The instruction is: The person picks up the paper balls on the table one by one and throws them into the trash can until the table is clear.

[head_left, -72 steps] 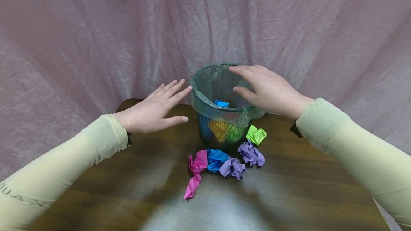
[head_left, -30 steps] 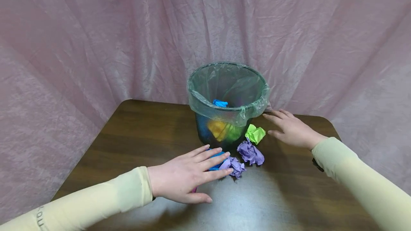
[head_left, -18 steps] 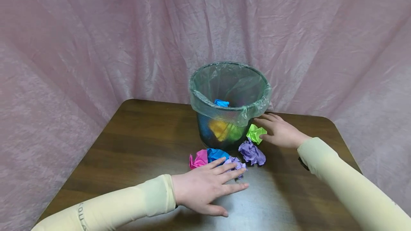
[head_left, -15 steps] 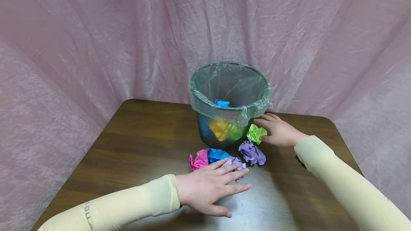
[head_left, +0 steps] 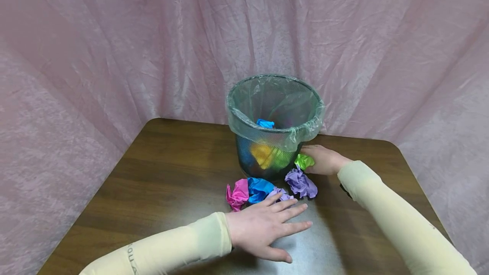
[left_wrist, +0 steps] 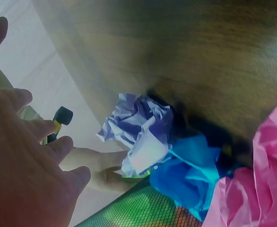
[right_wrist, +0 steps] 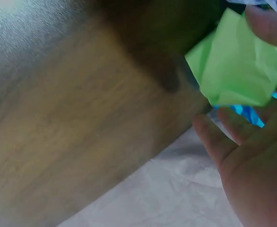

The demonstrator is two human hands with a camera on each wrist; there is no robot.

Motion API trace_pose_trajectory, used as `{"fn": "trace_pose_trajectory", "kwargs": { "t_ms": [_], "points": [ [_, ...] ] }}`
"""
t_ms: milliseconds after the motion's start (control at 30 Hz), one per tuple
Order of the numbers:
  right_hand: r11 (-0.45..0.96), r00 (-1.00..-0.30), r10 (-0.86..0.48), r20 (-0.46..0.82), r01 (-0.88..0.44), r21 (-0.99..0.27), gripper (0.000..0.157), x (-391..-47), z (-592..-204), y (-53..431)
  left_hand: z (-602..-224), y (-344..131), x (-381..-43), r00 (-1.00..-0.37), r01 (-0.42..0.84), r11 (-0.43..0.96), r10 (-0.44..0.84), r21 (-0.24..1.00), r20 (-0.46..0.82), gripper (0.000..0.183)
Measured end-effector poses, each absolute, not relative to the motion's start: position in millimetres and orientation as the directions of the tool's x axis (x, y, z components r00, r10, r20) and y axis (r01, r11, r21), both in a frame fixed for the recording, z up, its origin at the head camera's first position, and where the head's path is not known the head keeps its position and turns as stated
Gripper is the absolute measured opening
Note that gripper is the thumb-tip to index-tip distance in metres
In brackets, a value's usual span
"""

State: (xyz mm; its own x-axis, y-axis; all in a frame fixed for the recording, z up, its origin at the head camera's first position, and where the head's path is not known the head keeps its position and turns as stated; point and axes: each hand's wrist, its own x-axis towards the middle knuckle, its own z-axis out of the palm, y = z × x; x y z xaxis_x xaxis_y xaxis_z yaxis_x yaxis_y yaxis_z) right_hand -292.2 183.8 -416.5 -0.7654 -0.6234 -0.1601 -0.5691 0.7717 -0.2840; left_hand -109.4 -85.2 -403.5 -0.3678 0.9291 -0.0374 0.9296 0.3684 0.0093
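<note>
My left hand [head_left: 263,226] is spread flat, palm down, over the front of the table, its fingers overlapping a crumpled light purple paper [head_left: 280,194] in the head view. Beside that lie a blue crumpled paper [head_left: 259,189] and a pink one [head_left: 237,194]. At the right foot of the bin, my right hand [head_left: 324,160] holds a lime green crumpled paper [right_wrist: 237,64] between thumb and fingers; some fingers are hidden behind it. A darker purple crumpled paper [head_left: 301,183] lies just in front of that hand.
A mesh wastebasket [head_left: 244,156] with a translucent green liner stands on the brown wooden table [head_left: 172,160]. Blue, yellow and green papers show inside it. A pink curtain [head_left: 191,46] hangs behind the table's far edge.
From above the bin, both hands have come down: the left to the front papers, then drifting right, the right to the green paper, where its fingers have closed in. The papers have barely moved.
</note>
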Motion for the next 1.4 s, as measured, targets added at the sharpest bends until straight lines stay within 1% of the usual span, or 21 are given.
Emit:
{"fn": "trace_pose_trajectory", "kwargs": {
  "t_ms": [100, 233, 400, 600, 833, 900, 1033, 1233, 1400],
  "points": [
    [0.783, -0.769, -0.613, -0.181, -0.562, -0.268, 0.067, -292, -422, 186, -405, -83, -109, -0.367, 0.93, 0.368, 0.929, 0.005, -0.036, 0.08],
    [0.81, -0.788, -0.58, -0.205, -0.533, -0.244, 0.068, -290, -428, 190, -407, -81, -109, -0.369, 0.929, 0.37, 0.928, 0.014, -0.047, 0.08],
    [0.835, -0.81, -0.544, -0.221, -0.496, -0.239, 0.08, -287, -432, 193, -408, -81, -110, -0.365, 0.928, 0.369, 0.928, 0.054, -0.072, 0.08],
    [0.864, -0.828, -0.502, -0.248, -0.472, -0.174, 0.089, -285, -429, 195, -410, -81, -110, -0.358, 0.929, 0.363, 0.93, 0.076, -0.08, 0.08],
    [0.898, -0.837, -0.432, -0.337, -0.363, -0.248, 0.108, -286, -427, 208, -410, -79, -109, -0.363, 0.926, 0.369, 0.928, 0.074, -0.085, 0.08],
    [0.906, -0.836, -0.415, -0.358, -0.344, -0.248, 0.111, -285, -426, 211, -410, -78, -108, -0.365, 0.926, 0.371, 0.927, 0.069, -0.086, 0.08],
    [0.916, -0.841, -0.394, -0.37, -0.328, -0.23, 0.108, -281, -421, 217, -410, -76, -107, -0.365, 0.927, 0.371, 0.927, 0.06, -0.088, 0.081],
    [0.904, -0.849, -0.426, -0.313, -0.394, -0.163, 0.096, -278, -416, 225, -411, -74, -107, -0.366, 0.928, 0.37, 0.927, 0.041, -0.084, 0.081],
    [0.897, -0.847, -0.442, -0.296, -0.418, -0.142, 0.093, -277, -416, 231, -411, -71, -107, -0.37, 0.928, 0.373, 0.925, 0.022, -0.086, 0.081]
  ]
}}
